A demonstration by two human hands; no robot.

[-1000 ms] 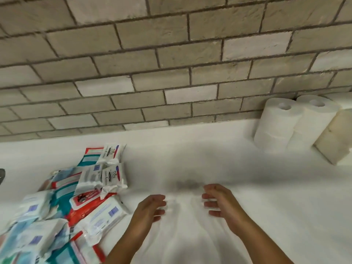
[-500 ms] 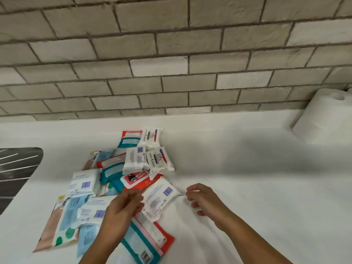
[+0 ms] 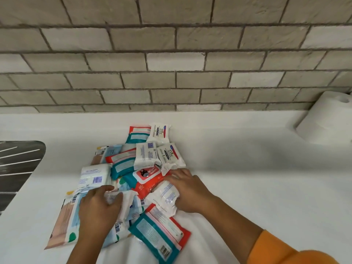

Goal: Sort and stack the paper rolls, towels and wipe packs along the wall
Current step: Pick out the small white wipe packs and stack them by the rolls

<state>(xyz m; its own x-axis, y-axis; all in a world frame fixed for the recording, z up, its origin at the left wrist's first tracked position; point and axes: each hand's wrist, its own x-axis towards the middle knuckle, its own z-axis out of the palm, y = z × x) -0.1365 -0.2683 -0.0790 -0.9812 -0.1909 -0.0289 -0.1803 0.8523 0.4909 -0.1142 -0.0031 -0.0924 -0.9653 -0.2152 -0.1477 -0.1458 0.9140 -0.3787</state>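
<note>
My left hand (image 3: 99, 210) grips one white wipe pack (image 3: 122, 201); my right hand (image 3: 187, 191) closes on another (image 3: 165, 199) atop the jumbled heap, to sort them wallward.

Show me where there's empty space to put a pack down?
Bare white counter lies between the wipe pack pile and the paper roll, plus a strip along the brick wall. It's crowded where the left hand and right hand rest on packs.

Glossy plastic wipe packs (image 3: 146, 187), rough brick wall (image 3: 171, 60), seemingly matt counter (image 3: 247, 178)
</note>
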